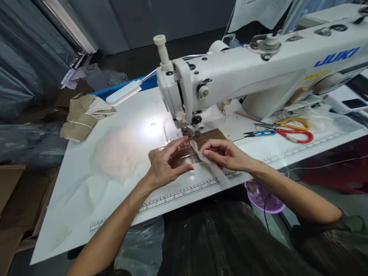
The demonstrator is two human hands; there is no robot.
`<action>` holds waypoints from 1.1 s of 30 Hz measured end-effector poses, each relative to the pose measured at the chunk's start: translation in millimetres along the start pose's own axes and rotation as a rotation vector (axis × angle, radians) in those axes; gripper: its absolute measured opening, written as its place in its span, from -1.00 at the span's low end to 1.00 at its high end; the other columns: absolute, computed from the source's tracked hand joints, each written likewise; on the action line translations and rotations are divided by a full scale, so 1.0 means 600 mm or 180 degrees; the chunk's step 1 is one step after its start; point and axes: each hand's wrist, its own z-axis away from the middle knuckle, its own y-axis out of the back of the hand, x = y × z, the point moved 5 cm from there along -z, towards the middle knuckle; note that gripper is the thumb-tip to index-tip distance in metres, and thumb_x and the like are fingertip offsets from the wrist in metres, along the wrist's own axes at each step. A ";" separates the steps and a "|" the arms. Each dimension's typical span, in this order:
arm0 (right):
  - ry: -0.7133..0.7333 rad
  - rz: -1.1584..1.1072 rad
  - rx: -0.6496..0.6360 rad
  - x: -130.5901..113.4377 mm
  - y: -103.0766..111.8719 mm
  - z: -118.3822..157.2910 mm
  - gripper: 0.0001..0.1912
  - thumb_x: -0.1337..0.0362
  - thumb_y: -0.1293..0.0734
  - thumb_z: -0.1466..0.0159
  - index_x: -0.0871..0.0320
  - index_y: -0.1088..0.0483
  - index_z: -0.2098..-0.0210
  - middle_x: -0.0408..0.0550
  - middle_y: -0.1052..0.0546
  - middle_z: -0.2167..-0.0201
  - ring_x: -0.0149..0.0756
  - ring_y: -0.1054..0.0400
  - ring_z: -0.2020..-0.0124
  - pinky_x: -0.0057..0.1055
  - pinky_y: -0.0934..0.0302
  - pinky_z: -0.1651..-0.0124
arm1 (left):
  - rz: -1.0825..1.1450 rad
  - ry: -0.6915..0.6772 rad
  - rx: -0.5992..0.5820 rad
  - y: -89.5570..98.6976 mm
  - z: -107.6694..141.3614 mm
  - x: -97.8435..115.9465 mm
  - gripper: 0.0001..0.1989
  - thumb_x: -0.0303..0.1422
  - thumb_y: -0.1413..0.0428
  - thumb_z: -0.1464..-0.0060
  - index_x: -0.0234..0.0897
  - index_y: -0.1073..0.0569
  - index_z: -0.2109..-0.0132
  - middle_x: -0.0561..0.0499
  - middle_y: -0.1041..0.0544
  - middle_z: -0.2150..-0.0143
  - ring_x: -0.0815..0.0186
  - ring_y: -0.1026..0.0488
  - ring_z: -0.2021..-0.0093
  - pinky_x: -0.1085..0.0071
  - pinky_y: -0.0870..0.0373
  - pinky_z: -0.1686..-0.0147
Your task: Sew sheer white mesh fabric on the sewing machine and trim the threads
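Evidently, a translucent white strip (214, 168) is pinched near its upper end between the thumb and fingers of the right hand (220, 153), at five o'clock from the presser foot (186, 131) of the JUKI sewing machine (230, 76). It is judged featherlight, limp and easily creased, so best gripped close to that end. The left hand (166, 166), at seven o'clock, is held loosely spread, nothing visibly grasped, by a glossy, probably slippery brown panel (213, 137).

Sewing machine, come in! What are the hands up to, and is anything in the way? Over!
Left hand open over brown plate. Right hand pinching white strip, its tail over the ruler. Scissors off to the right, clear of both hands.
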 end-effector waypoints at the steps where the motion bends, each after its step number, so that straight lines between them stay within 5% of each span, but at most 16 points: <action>1: 0.0049 0.0010 -0.0073 -0.002 -0.009 -0.002 -0.78 0.15 -0.34 -0.36 0.21 -0.43 0.22 -0.34 -0.25 0.64 -0.57 -0.09 0.68 -0.59 0.03 0.66 | -0.0014 -0.0072 -0.0030 0.000 -0.001 0.003 -0.20 -0.10 -0.35 0.01 -0.17 -0.30 -0.33 -0.25 -0.39 -0.29 -0.03 -0.35 -0.29 -0.03 -0.41 -0.20; 3: 0.0161 0.0034 -0.0188 -0.006 -0.022 -0.007 -0.78 0.15 -0.34 -0.36 0.22 -0.45 0.22 -0.34 -0.24 0.64 -0.57 -0.08 0.67 -0.59 0.06 0.65 | -0.0060 -0.0223 -0.0061 0.000 -0.002 0.009 -0.23 -0.13 -0.39 0.06 -0.16 -0.36 -0.28 -0.24 -0.37 -0.31 -0.04 -0.31 -0.32 -0.06 -0.36 -0.23; 7: 0.0168 0.0066 -0.0289 -0.002 -0.031 -0.011 -0.77 0.14 -0.34 -0.36 0.21 -0.43 0.23 -0.34 -0.24 0.64 -0.56 -0.08 0.68 -0.59 0.06 0.67 | 0.0279 -0.0236 0.0075 0.005 -0.001 0.015 -0.78 -0.22 -0.34 -0.03 -0.25 -0.57 0.24 -0.22 -0.49 -0.18 0.02 -0.41 -0.23 0.01 -0.38 -0.20; 9: 0.0042 0.0160 -0.0306 0.005 -0.031 -0.011 -0.76 0.12 -0.32 -0.37 0.20 -0.41 0.22 -0.31 -0.31 0.62 -0.55 -0.11 0.69 -0.58 0.03 0.67 | 0.0671 0.0040 0.0213 0.010 0.003 0.008 -0.77 -0.24 -0.32 -0.07 -0.28 -0.51 0.39 -0.19 -0.60 0.01 0.11 -0.55 -0.04 0.14 -0.51 -0.04; 14: 0.0401 0.1460 -0.0200 0.000 -0.032 -0.021 -0.81 0.21 -0.31 -0.36 0.22 -0.47 0.26 -0.23 -0.37 0.59 -0.51 -0.13 0.61 -0.53 0.02 0.55 | 0.1131 0.0997 0.0435 0.012 0.020 -0.022 -0.70 -0.19 -0.35 -0.01 -0.28 -0.49 0.23 -0.02 -0.62 0.37 0.33 -0.55 0.46 0.42 -0.53 0.46; 18: 0.0902 0.1892 0.0160 -0.013 -0.032 -0.041 -0.82 0.28 -0.29 -0.34 0.24 -0.50 0.18 -0.18 -0.45 0.51 -0.50 -0.17 0.55 -0.50 -0.03 0.46 | 0.1420 0.1209 0.0380 0.006 0.021 -0.028 -0.54 -0.19 -0.35 0.01 -0.29 -0.43 0.03 -0.04 -0.65 0.32 0.31 -0.59 0.39 0.41 -0.57 0.39; 33: 0.1226 0.2232 -0.0240 -0.018 -0.041 -0.064 -0.88 0.32 -0.31 -0.30 0.20 -0.46 0.20 -0.22 -0.42 0.53 -0.50 -0.14 0.57 -0.50 -0.05 0.44 | 0.0993 0.1114 0.0573 0.017 0.017 -0.026 -0.60 -0.24 -0.35 0.00 -0.28 -0.45 0.05 -0.01 -0.66 0.34 0.28 -0.61 0.32 0.34 -0.60 0.24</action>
